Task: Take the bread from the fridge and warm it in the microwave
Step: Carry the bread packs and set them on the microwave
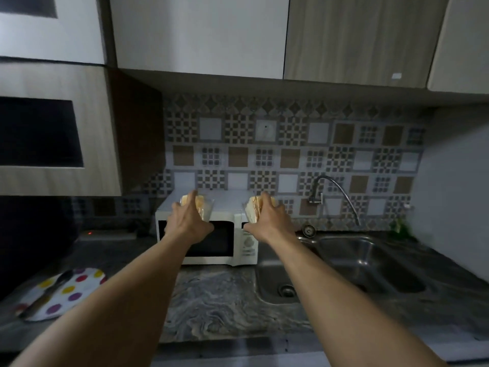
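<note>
The dark, marbled stone counter (225, 300) carried everything. Set into it on the right was a double stainless-steel sink (370, 263), its basins showing only a drain. Against the patterned tiles stood the white microwave (217, 242) with its dark-windowed door closed, so its inside could not be seen. A white polka-dot board (79, 284) with a dark-handled knife (47, 295) on it lay at the counter's left.

The bread was out of the fridge: two wedge-shaped slices, each in a clear plastic pack. The left hand (185, 221) held the left pack (202, 207) over the microwave's top, its fingers (191, 202) curled round it. The right hand (270, 219) held the right pack (251, 210) at the top right corner, fingers (267, 201) clenched on it. Whether either pack touched the top could not be told.

The trouble from here was probably that both hands were full and the door shut: one pack had to be set down first. Left near the top's edge it could slide off, and the right one might drop into the sink just beside. Heated in its plastic, the bread might sweat or the wrap soften.
</note>
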A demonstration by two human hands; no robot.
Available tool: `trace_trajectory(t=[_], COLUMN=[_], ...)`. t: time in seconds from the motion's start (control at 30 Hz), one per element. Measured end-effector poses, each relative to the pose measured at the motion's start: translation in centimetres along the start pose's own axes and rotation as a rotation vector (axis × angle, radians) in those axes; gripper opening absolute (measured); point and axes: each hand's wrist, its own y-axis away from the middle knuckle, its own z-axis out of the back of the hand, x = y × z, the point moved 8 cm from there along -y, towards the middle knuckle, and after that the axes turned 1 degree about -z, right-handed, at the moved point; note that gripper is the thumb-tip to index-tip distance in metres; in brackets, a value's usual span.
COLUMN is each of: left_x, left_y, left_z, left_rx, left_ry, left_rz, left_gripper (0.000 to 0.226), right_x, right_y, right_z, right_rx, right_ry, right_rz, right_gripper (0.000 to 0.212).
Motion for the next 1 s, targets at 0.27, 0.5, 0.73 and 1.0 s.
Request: trace_trajectory(t=[0.27,0.5,0.73,1.0], left_x=[1.9,4.2,6.9,9.2], left_y=[-9.8,-20.7,-30.2,-37.6], left_z=[-3.2,-6.5,-10.0,-14.4], left_rx=[-0.011,0.031,0.083,0.086], left_ry=[-0.005,0.0,-0.031,-0.04], left_rz=[0.047,0.019,0.039,0.041], left_gripper=[0.103,0.101,0.108,0.1], right_x=[1.0,2.5,4.1,4.3], right_y=[-10.2,-19.2,-26.8,-33.6], right_z=[-5.7,-10.7,-16.3,-22.3], right_rx=[0.04,0.044,0.061,0.146], right_ry=[-0.06,-0.073,-0.073,-0.027], right_rz=[0.03,-0.042,-0.077,-0.085], right_gripper=[0.088,0.085,0.087,0.096])
